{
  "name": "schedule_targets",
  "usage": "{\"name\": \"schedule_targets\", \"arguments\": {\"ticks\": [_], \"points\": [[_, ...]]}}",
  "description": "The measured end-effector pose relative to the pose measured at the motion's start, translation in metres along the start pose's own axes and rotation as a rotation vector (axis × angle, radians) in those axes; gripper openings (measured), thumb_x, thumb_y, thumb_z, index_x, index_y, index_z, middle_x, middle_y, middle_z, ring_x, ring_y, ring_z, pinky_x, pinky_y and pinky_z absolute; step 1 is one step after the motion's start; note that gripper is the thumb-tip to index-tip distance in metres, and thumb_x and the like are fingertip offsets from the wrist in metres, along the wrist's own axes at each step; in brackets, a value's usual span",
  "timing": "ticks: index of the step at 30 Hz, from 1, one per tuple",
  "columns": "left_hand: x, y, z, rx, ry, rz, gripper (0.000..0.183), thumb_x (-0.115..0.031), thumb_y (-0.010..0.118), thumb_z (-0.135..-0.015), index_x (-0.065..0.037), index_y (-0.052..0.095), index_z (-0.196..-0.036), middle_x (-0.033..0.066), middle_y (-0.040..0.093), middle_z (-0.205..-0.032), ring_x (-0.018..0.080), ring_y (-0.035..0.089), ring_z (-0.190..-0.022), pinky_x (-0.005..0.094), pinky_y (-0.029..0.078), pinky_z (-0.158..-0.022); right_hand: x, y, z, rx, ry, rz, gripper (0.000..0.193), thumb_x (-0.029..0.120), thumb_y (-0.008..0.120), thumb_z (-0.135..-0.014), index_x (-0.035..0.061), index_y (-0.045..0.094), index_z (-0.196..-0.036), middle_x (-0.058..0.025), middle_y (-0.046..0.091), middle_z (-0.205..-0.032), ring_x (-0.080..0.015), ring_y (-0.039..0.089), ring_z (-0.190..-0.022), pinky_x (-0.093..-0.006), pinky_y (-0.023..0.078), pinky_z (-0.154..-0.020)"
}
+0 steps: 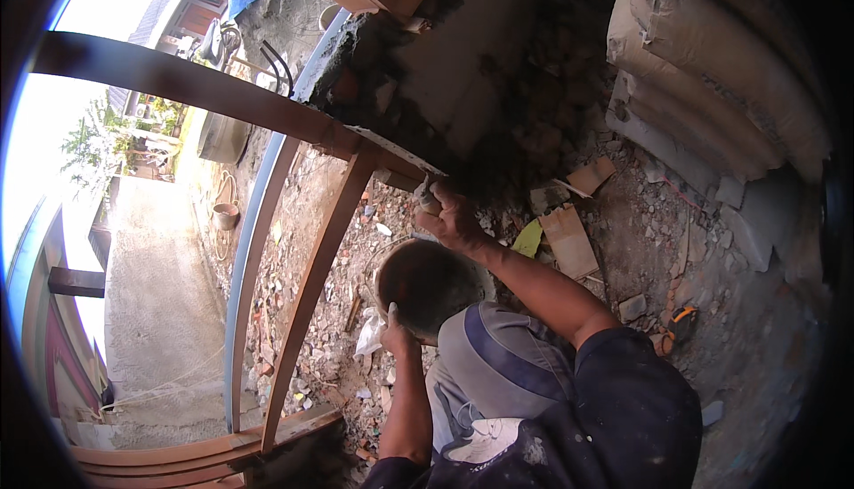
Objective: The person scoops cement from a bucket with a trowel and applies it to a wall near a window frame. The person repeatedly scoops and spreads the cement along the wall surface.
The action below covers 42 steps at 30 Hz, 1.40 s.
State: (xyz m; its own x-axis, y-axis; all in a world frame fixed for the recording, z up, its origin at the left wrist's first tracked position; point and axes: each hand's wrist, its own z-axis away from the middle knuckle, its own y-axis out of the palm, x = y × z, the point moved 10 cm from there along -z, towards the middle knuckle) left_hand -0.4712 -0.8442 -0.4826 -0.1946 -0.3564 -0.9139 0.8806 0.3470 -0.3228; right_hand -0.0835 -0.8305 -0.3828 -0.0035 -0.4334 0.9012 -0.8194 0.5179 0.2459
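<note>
A small grey metal tool [428,194] is gripped in the right hand [454,220], directly under the rough grey masonry sill [418,89]. Only a short end shows above the fist; its long axis runs up and slightly left, pointing toward the underside of the sill where the brown wooden window frame [311,284] meets it. Whether it is a chisel or a trowel cannot be told.

The right hand is closed tight around the tool, the forearm stretched up from the lower right. Below the sill, the left hand [394,333] is curled narrowly around a crumpled white scrap [370,333], which is pressed against the side of a head of short dark hair. A grey shirt with a dark blue stripe [498,356] is seen just below that.

To the right of the sill, stacked grey-white sacks [712,71] are piled against the wall, lying lengthwise; no label can be read on them. Below the sill and to the right, flat brown cardboard pieces [569,240] and a yellow-green scrap [528,238] lie on the rubble-strewn ground [658,222]. Farther right, a small orange and black object [680,316] rests among the stones. Left of the sill, beyond the window frame, a bare concrete yard [160,311] and a round brown pot [225,215] are seen.
</note>
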Motion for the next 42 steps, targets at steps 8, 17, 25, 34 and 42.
{"name": "schedule_targets", "arguments": {"ticks": [8, 17, 25, 34, 42], "points": [[-0.025, 0.025, 0.028, 0.038, 0.131, -0.247, 0.046, -0.034, 0.079, -0.083, 0.008, 0.068, -0.096, 0.0148, 0.07, -0.086, 0.0209, 0.063, -0.071, 0.0372, 0.05, -0.067, -0.042, -0.079, 0.052, 0.016, 0.147, 0.24, 0.03, 0.026, 0.065, -0.091, -0.0008, 0.058, -0.104, -0.0132, 0.058, -0.078, -0.0296, 0.058, -0.073, -0.0396, 0.049, -0.074], [-0.073, 0.09, 0.115, 0.201, 0.364, -0.389, 0.039, -0.026, 0.076, -0.081, 0.008, 0.067, -0.096, 0.0234, 0.066, -0.117, 0.036, 0.065, -0.101, 0.0401, 0.048, -0.09, -0.081, -0.09, 0.178, 0.857, 0.568, 1.072, 0.032, 0.024, 0.057, -0.087, 0.0016, 0.062, -0.108, -0.0254, 0.067, -0.102, -0.0438, 0.067, -0.095, -0.052, 0.053, -0.078], [-0.052, 0.08, 0.089, 0.148, 0.43, -0.324, 0.053, -0.034, 0.073, -0.085, 0.007, 0.064, -0.117, 0.0283, 0.061, -0.126, 0.0391, 0.06, -0.117, 0.0405, 0.046, -0.098, -0.111, -0.003, 0.218, 1.44, 0.441, 0.756, 0.034, 0.026, 0.064, -0.08, -0.0029, 0.071, -0.096, -0.0222, 0.071, -0.095, -0.0367, 0.071, -0.085, -0.0454, 0.055, -0.075], [-0.053, 0.082, 0.075, 0.273, 0.28, -0.21, 0.041, -0.03, 0.072, -0.089, -0.002, 0.066, -0.119, 0.0131, 0.069, -0.1, 0.0227, 0.063, -0.08, 0.035, 0.05, -0.074, -0.099, -0.024, 0.24, 1.13, 0.612, 0.007, 0.037, 0.028, 0.067, -0.087, -0.0003, 0.067, -0.11, -0.0142, 0.07, -0.113, -0.0149, 0.058, -0.095, -0.0365, 0.048, -0.085], [-0.055, 0.045, 0.058, 0.142, 0.288, -0.095, 0.04, -0.035, 0.077, -0.087, 0.004, 0.072, -0.089, 0.006, 0.067, -0.071, 0.0113, 0.055, -0.061, 0.03, 0.045, -0.057, -0.081, -0.05, 0.227, 0.729, 0.798, 0.02, 0.035, 0.03, 0.065, -0.09, -0.0025, 0.066, -0.101, -0.0061, 0.068, -0.091, -0.0155, 0.063, -0.086, -0.0328, 0.05, -0.079]]}}
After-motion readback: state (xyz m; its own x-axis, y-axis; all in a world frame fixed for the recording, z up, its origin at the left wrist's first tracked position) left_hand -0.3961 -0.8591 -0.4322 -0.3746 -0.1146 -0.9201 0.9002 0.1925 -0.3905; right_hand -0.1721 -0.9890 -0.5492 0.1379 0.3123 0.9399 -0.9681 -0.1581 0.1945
